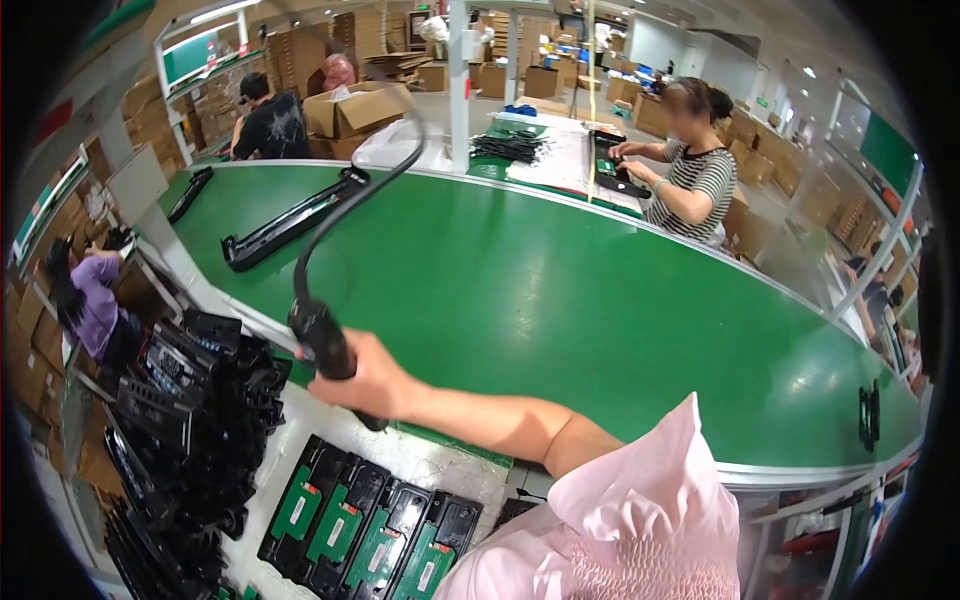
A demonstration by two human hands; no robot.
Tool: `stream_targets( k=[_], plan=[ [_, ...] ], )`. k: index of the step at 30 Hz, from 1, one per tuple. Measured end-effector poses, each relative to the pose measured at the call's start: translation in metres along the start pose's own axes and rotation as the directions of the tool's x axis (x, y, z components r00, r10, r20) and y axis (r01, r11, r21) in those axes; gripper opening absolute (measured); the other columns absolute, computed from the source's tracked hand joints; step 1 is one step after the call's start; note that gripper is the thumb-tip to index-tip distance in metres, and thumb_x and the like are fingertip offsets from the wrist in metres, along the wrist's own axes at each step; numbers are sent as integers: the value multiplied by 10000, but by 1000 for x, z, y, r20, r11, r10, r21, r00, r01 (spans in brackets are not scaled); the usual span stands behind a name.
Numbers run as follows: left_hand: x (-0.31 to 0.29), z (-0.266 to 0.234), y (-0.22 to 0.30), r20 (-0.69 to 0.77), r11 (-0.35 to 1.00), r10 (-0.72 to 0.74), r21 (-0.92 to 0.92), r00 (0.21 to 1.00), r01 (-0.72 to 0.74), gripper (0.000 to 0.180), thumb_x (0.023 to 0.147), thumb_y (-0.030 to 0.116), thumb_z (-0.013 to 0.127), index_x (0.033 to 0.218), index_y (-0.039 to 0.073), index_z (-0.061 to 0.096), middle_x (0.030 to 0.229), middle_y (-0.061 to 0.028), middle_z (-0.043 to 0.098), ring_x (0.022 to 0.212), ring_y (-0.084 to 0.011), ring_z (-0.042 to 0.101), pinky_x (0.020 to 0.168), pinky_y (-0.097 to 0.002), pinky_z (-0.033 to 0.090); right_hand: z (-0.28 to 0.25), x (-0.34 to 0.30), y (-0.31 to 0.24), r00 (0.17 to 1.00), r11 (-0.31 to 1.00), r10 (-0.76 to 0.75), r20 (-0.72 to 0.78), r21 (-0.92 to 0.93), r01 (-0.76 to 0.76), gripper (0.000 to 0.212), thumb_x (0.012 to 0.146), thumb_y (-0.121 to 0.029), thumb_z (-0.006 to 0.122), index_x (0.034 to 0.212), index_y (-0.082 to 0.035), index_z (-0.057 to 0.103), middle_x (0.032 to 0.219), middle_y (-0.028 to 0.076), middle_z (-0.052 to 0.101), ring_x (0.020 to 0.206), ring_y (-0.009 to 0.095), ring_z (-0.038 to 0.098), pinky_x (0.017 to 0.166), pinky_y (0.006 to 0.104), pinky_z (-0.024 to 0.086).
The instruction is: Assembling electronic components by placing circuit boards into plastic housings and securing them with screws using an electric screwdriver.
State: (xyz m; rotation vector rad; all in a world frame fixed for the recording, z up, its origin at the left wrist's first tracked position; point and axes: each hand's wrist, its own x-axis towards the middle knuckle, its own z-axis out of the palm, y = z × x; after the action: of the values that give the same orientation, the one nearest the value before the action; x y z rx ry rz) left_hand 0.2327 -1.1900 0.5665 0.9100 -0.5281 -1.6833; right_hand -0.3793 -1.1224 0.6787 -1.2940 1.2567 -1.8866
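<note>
My right hand (370,375) is closed around a black electric screwdriver (322,342) with a dark cord running up from its top. The pink-sleeved arm reaches in from the lower right. The tool stands tilted, its lower end above the edge of a white work surface (440,460). Below the hand, several black plastic housings with green circuit boards (337,525) lie side by side on that surface. Left of them is a heap of black plastic parts (175,390). My left hand is out of view.
A green conveyor belt (560,300) curves across beyond my hand. On it lie a long black frame (295,220), a narrow black part (190,195) and small black pieces (869,415). Across the belt, a person in stripes (700,175) handles a black housing. Other people work at left.
</note>
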Motion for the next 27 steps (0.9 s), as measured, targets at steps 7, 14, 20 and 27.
stream_targets(
  k=[7,14,20,27],
  plan=[
    [4,121,-80,455,809,-26,-514,890,286,333,902,289,433,1120,54,525,818,-47,549,672,-162,458,677,-349,388,14,-27,47,989,994,-42,-139,-106,27,273,704,-74,645,932,-2,514,656,-35,417,603,42,385,531,213,334],
    [-1,215,-111,573,512,-277,-591,771,623,260,923,251,362,921,45,519,674,-7,417,536,-106,330,522,-267,313,23,-46,36,1000,995,23,3,-94,-23,370,707,-110,649,1021,-19,477,660,11,474,618,89,414,580,248,378],
    [-18,264,-126,445,412,-367,-710,817,572,219,902,130,337,700,79,404,593,-4,311,473,-86,256,396,-225,223,32,-46,44,996,981,-86,-23,-178,81,356,694,-83,651,997,-24,473,638,43,460,577,107,394,550,248,374],
    [-18,269,-141,259,557,-381,-702,888,444,114,850,-36,365,765,0,432,744,-97,414,651,-169,417,581,-281,386,27,-42,42,994,983,-61,-87,-181,44,302,673,-65,632,927,-23,474,611,59,426,552,138,376,529,272,373]
  ],
)
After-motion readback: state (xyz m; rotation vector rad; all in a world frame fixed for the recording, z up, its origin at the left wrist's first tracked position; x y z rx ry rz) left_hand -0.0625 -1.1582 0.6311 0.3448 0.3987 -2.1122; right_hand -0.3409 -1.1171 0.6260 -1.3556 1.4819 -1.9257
